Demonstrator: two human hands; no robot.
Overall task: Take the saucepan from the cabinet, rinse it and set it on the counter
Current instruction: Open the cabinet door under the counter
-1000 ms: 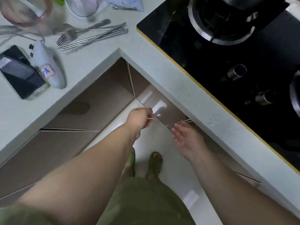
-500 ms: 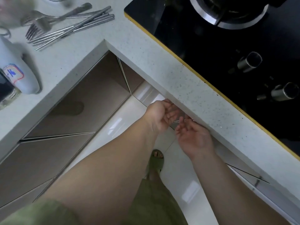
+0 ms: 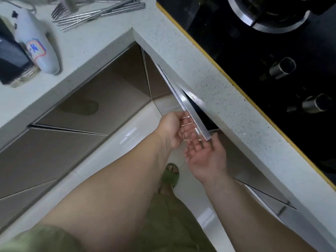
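Since half a second before, the cabinet door (image 3: 190,113) under the hob had swung out from the counter edge, leaving a dark gap behind it, where earlier both hands had only been at its closed edge. Over on the far left of the counter (image 3: 87,46) a dark phone (image 3: 11,64) lay partly cut off by the frame, with a pale blue-white handheld gadget (image 3: 36,46) bearing a red and blue label just beside it. Further along, a fork (image 3: 63,8) and a bundle of metal chopsticks (image 3: 101,14) lay together near the top edge. Below the counter corner ran the glossy brown cabinet fronts (image 3: 81,110), and beneath them the pale floor tiles (image 3: 131,135). The left hand (image 3: 174,130) was at the door's outer face, its fingers curled against the free edge; whether they actually gripped it I could not tell. The right hand (image 3: 205,157) sat just beside it, palm up and fingers relaxed and spread, the tips touching the door's lower corner. A foot in a green slipper (image 3: 171,176) stood on the tiles between the two forearms. To the right, the black glass hob (image 3: 254,60) was set into the counter, with two metal knobs (image 3: 281,68) on it and a burner ring (image 3: 269,17) at the top. The saucepan was not to be seen; the gap behind the door showed only darkness.
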